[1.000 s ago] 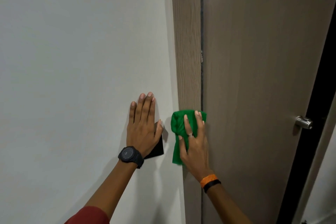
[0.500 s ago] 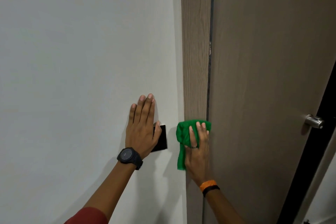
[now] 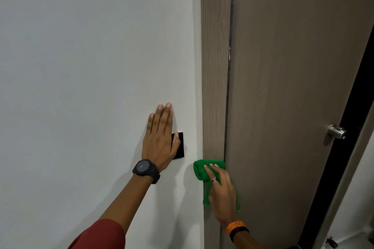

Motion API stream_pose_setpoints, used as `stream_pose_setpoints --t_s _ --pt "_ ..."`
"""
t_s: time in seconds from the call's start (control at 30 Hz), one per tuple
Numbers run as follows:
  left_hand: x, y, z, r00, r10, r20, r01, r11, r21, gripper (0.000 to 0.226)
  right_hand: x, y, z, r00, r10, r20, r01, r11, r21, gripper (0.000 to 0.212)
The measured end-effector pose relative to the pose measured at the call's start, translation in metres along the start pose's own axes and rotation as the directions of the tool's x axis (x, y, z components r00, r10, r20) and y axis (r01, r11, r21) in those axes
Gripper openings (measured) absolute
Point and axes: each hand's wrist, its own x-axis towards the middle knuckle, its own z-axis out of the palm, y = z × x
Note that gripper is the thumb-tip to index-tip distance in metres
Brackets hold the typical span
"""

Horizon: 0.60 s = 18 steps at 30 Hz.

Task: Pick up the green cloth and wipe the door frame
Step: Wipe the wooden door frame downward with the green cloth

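A bunched green cloth (image 3: pixel 200 170) is pressed against the wood-grain door frame (image 3: pixel 214 66), low in the view. My right hand (image 3: pixel 221 192) lies flat over the cloth and holds it to the frame; part of the cloth hangs below the palm. My left hand (image 3: pixel 159 137) rests flat on the white wall (image 3: pixel 91 66) to the left of the frame, fingers straight and pointing up, its thumb over a small black wall plate (image 3: pixel 179 145).
The brown door (image 3: pixel 293 87) stands right of the frame, with a thin dark gap between them. A silver door handle (image 3: pixel 336 132) sits at the door's right edge, beside a black vertical strip (image 3: pixel 344 147). A small dark object (image 3: pixel 332 242) lies on the floor at bottom right.
My right hand has slid the green cloth down the door frame. My left hand stays flat on the wall, and more of the black plate shows beside it.
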Motion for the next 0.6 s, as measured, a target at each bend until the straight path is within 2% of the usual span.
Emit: stream_pose_setpoints --t_s 0.13,0.3,0.4,0.47,0.6 --pt "-0.016 -0.001 -0.008 1.0 0.015 0.003 -0.015 0.999 -0.052 0.072 -0.014 -0.022 -0.004 0.992 -0.02 0.126 0.029 0.998 -0.063 0.089" --pt "-0.089 -0.019 -0.013 0.998 -0.043 0.045 0.046 0.995 -0.086 0.07 -0.038 -0.069 0.002 0.993 -0.029 0.113 0.03 1.0 0.0 0.087" --pt "-0.162 -0.032 -0.012 0.975 -0.118 0.188 0.134 0.988 -0.075 0.07 -0.055 -0.094 0.021 0.99 -0.053 0.132 0.045 0.997 0.06 0.077" --pt "-0.213 -0.045 -0.012 0.937 -0.172 0.305 0.205 0.976 -0.078 0.07 -0.075 -0.105 0.04 0.981 -0.006 0.192 -0.018 0.992 0.125 0.068" --pt "-0.319 -0.073 -0.004 0.819 -0.276 0.504 0.337 0.941 -0.033 0.069 -0.141 -0.121 0.091 0.906 0.056 0.42 -0.12 0.985 0.127 0.055"
